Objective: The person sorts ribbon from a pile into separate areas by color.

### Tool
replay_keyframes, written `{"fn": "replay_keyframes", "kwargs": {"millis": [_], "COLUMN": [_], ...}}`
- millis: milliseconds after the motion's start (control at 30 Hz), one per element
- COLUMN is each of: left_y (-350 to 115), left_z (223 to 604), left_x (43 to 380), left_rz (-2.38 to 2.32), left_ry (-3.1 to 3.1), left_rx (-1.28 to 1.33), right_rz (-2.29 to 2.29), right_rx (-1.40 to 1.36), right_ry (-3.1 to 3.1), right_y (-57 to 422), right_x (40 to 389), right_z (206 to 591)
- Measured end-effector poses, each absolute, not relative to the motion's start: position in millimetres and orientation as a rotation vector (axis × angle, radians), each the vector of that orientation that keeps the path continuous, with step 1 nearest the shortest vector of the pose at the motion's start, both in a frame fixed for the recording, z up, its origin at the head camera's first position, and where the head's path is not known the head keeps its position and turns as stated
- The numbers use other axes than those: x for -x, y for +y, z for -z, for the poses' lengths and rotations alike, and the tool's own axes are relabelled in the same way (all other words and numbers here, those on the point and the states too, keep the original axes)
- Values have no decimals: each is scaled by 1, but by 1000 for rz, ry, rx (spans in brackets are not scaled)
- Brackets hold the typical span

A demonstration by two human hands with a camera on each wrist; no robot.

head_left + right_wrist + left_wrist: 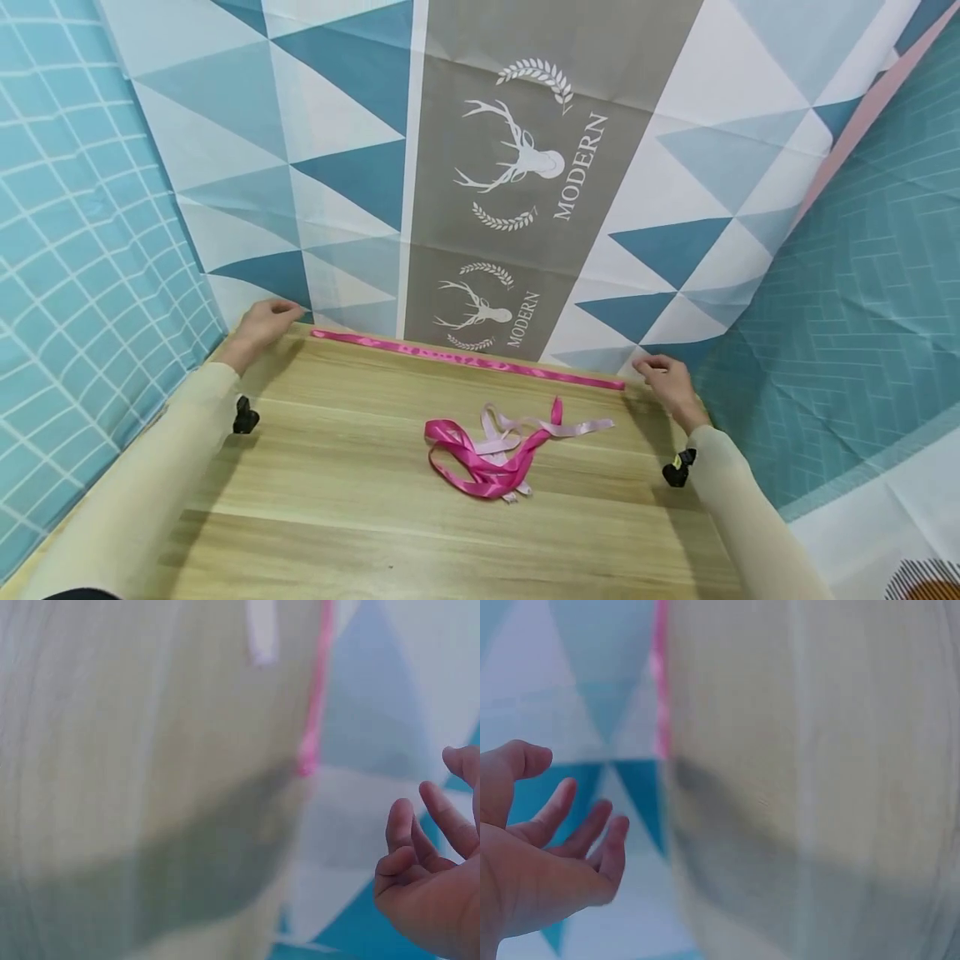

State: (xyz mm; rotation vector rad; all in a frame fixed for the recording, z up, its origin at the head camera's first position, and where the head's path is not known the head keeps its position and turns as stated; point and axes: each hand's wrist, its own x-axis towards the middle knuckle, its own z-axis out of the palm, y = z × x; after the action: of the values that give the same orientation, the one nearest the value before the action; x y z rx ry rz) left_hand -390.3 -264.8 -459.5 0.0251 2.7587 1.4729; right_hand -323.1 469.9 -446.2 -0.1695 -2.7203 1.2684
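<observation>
Fingers [559, 806] on the left hand [262, 323] are loose, a bit bent and spread apart, and we see them holding nothing. The right hand [670, 388] is loose too, with bent fingers and nothing in its hold. Between the hands we find a long pink ribbon [465, 360], lying stretched along the back edge of the wooden table [337, 500]. Each end stops just beside a hand. The wrist views are blurry, so we can't be sure if any fingers touch the big sheet [480, 75] behind. In the middle of the table we see a bright pink ribbon [491, 486] in loops, mixed up with a pale ribbon [585, 429]. The big sheet has triangles, white deer heads and the word MODERN. We see a blue checked sheet [82, 158] on the left and a teal sheet [840, 317] on the right.
</observation>
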Motion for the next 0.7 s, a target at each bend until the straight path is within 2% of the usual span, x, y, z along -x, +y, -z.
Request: {"fn": "replay_keyframes", "kwargs": {"millis": [267, 467, 700], "left_y": [-202, -143, -92], "left_z": [420, 431, 448], "left_x": [344, 310, 280], "left_rz": [-1491, -1461, -1356], "left_ry": [2736, 2684, 2691], "left_rx": [-383, -712, -948], "right_rz": [-1150, -1086, -1064], "right_rx": [-193, -442, -578], "right_ry": [-2744, -2703, -2709], "right_y": [423, 382, 334], "right_x": [285, 260, 238], "right_z": [406, 402, 425]}}
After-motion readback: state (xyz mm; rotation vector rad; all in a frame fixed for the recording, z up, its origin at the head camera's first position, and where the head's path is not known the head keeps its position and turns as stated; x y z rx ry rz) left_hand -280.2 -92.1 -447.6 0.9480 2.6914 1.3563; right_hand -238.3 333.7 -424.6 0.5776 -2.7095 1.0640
